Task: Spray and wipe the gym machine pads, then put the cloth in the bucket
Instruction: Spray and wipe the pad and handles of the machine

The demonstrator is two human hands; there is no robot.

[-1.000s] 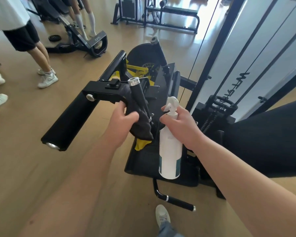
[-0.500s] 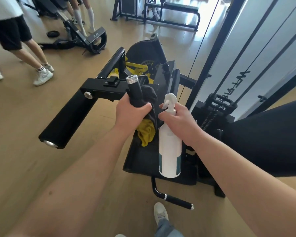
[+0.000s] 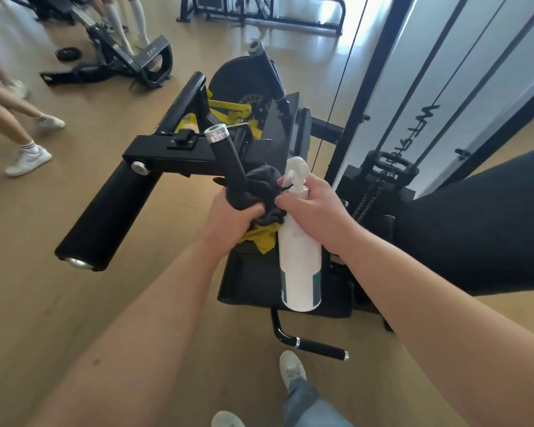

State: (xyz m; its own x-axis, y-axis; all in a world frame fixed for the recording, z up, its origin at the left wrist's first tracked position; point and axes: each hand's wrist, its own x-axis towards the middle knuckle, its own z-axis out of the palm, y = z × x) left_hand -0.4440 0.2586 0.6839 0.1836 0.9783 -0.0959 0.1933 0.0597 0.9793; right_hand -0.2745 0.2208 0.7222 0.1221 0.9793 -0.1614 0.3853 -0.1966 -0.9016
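My left hand [image 3: 233, 221] grips a dark grey and yellow cloth [image 3: 264, 192] wrapped round the lower part of the machine's black handle grip [image 3: 227, 155], which has a silver end cap. My right hand [image 3: 313, 211] holds a white spray bottle [image 3: 299, 263] by its neck, upright, right beside the cloth. A long black roller pad [image 3: 108, 217] sticks out to the left of the handle. A large black pad [image 3: 481, 223] fills the right side. No bucket is in view.
The machine's black frame [image 3: 173, 158], footplate [image 3: 253, 282] and a low handle bar [image 3: 309, 343] lie under my arms. The weight stack and cables [image 3: 383, 167] stand to the right. Other people's legs [image 3: 19, 118] and another machine [image 3: 130, 60] are at the far left. My shoes [image 3: 292, 366] are below.
My left hand slid the cloth up the handle grip and then back down to its lower part. The right hand with the bottle stayed close beside it.
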